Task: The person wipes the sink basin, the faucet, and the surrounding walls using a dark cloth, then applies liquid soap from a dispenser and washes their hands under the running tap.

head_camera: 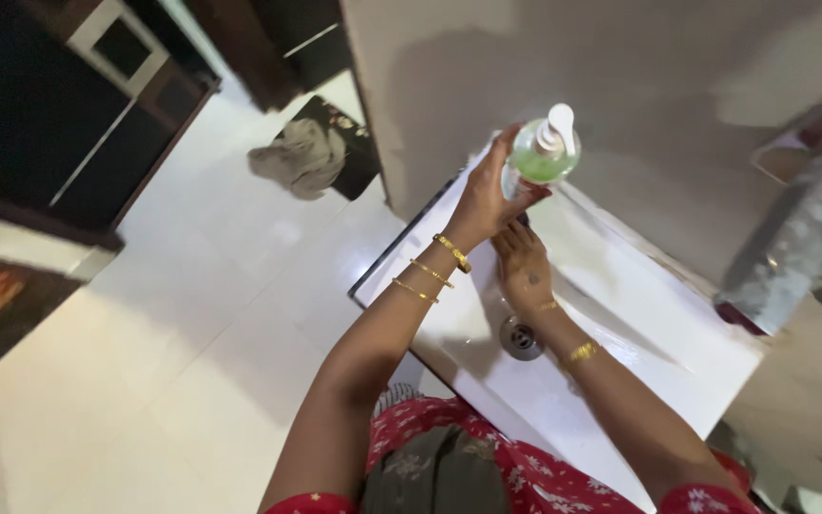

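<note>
While we're leaning over the white washbasin [658, 333], our left hand [489, 195] is wrapped around the side of a clear pump bottle of green liquid soap [542, 152], fingers curled on its body, holding it up above the basin's far end near the grey wall [639, 86]. The bottle's white pump head [557, 127] sticks out on top. Our right hand [523, 268] sits just below the bottle, palm up and open, fingers loosely spread, not gripping anything and hovering over the basin bowl. The metal drain [521, 338] is just below that open hand, in the middle of the basin. We've got gold bangles [433, 271] on the left wrist and a gold bracelet [580, 353] on the right one. Our red floral top [525, 471] shows at the near edge of the basin. Off to the side of the basin, the pale tiled floor [192, 333] runs back to a crumpled cloth [302, 157] lying on a dark mat. Further out from the basin there's some dark cabinetry [49, 105].
</note>
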